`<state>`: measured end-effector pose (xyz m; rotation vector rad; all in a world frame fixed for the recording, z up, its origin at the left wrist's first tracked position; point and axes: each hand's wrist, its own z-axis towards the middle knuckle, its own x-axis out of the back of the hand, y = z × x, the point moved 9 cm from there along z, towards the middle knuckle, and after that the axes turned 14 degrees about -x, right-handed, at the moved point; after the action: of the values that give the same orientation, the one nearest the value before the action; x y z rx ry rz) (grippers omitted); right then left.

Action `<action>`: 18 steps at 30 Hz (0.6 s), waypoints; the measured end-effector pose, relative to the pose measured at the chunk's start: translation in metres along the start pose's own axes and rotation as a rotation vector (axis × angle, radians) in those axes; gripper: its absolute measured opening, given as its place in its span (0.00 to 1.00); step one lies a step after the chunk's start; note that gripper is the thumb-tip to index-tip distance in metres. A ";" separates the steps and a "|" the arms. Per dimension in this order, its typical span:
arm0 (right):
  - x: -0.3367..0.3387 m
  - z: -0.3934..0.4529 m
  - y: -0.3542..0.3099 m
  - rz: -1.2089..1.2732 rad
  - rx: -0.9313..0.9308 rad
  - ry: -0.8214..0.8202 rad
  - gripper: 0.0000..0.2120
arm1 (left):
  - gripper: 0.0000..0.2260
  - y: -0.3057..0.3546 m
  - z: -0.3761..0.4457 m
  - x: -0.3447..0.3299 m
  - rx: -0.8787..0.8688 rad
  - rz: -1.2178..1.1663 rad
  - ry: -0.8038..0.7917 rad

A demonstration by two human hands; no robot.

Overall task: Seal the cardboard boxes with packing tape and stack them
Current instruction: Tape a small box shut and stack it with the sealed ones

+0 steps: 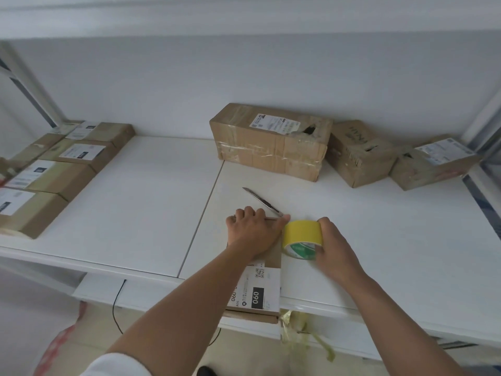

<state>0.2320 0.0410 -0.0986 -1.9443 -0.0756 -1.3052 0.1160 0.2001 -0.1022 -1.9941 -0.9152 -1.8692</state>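
A flat cardboard box (264,283) with a white label lies at the near edge of the white table (141,207). My left hand (253,233) rests on its far end, fingers curled over the far edge. Beside the box on the right stands a yellow roll of packing tape (302,237), and my right hand (334,251) grips it from the right side. The roll touches the box's right edge. A utility knife (261,202) lies on the table just beyond my left hand.
Three worn cardboard boxes (271,142) (357,154) (433,164) sit along the back wall. Several labelled boxes (57,172) are lined up at the left. Crumpled strips of yellowish tape (301,335) hang below the table's front edge. A black cable (118,302) hangs under the table.
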 end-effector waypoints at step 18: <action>0.003 0.000 0.000 0.045 -0.003 0.029 0.16 | 0.29 0.016 -0.009 0.003 0.009 0.040 0.020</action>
<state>0.2333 0.0402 -0.0962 -1.9184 -0.0153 -1.3035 0.1184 0.1828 -0.0945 -1.9705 -0.8709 -1.8569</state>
